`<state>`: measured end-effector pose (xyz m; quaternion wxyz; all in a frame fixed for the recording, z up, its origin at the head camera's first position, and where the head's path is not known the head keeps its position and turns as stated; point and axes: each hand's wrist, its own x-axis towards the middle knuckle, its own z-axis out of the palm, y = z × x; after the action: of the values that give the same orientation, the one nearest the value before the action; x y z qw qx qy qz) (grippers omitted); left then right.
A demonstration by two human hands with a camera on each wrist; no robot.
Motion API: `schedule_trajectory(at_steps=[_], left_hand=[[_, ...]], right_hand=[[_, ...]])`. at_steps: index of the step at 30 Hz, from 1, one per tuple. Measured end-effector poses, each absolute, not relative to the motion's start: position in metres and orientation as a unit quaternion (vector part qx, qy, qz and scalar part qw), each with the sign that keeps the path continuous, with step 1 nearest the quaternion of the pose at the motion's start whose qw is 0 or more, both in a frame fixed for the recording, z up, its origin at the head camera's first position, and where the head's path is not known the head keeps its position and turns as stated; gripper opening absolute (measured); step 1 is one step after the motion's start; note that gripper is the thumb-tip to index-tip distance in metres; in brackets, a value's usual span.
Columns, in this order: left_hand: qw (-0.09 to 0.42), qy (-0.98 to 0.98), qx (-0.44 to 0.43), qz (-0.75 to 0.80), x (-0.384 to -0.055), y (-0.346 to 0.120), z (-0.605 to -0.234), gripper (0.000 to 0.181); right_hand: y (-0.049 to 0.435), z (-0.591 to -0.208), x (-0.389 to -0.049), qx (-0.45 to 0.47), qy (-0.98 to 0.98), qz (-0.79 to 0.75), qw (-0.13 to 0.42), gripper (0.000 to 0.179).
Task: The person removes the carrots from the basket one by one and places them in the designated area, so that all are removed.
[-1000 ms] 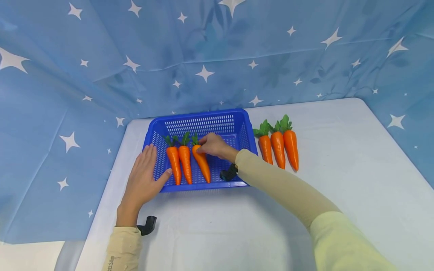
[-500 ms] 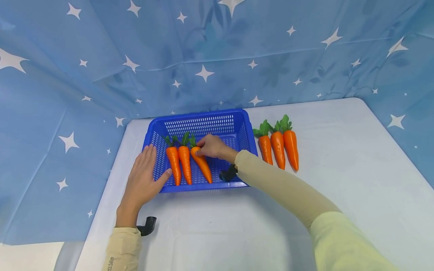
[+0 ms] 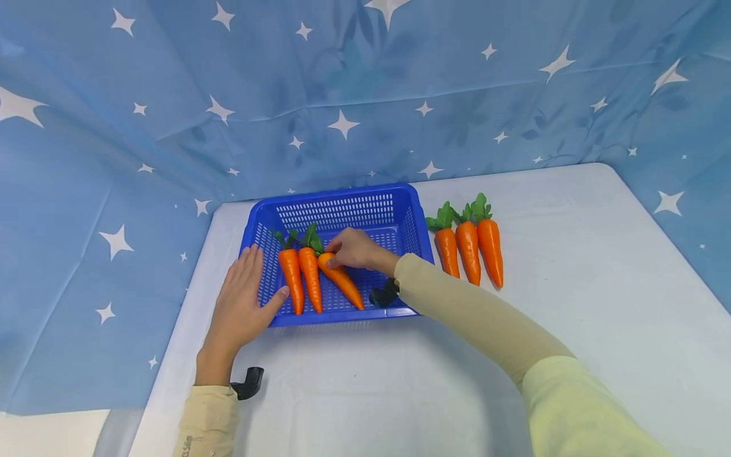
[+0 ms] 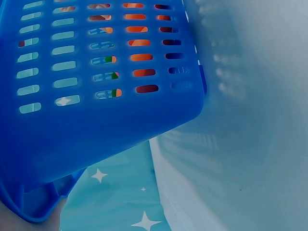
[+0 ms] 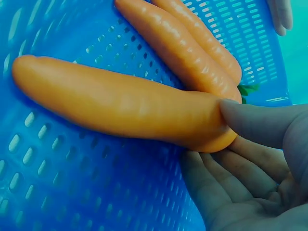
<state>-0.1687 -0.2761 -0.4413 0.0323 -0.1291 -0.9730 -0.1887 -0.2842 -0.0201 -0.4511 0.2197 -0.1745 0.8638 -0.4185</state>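
Observation:
Inside the blue basket (image 3: pixel 342 193) my right hand (image 3: pixel 355 247) pinches a carrot (image 3: pixel 342 282) near its leafy end. In the right wrist view the thumb lies on top of that carrot (image 5: pixel 120 101), with fingers below it; its tip points away from the hand. Two more carrots lie side by side to its left, the middle carrot (image 3: pixel 311 279) and the leftmost carrot (image 3: pixel 292 279). The held carrot's top touches or nearly touches the middle one. My left hand (image 3: pixel 242 298) rests with straight fingers along the basket's left rim, thumb spread toward the front corner.
Right of the basket, three carrots with green leaves lie in a row on the white table (image 3: pixel 571 266), among them the rightmost carrot (image 3: pixel 490 251). A blue star-patterned cloth (image 3: pixel 365 95) hangs behind the table and along its left side.
The held carrot has slid left at its leafy end while its tip has swung right, so it lies more slanted. My right hand has shifted slightly with it; the left hand stays put.

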Motion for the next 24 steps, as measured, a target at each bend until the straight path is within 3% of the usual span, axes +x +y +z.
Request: schedule_trajectory(at_steps=[24], left_hand=[[0.014, -0.975, -0.124, -0.187, -0.1709, -0.2763, -0.44, 0.093]], right_hand=[[-0.018, -0.4454, -0.2852, -0.142, 0.857, -0.444, 0.22, 0.036]])
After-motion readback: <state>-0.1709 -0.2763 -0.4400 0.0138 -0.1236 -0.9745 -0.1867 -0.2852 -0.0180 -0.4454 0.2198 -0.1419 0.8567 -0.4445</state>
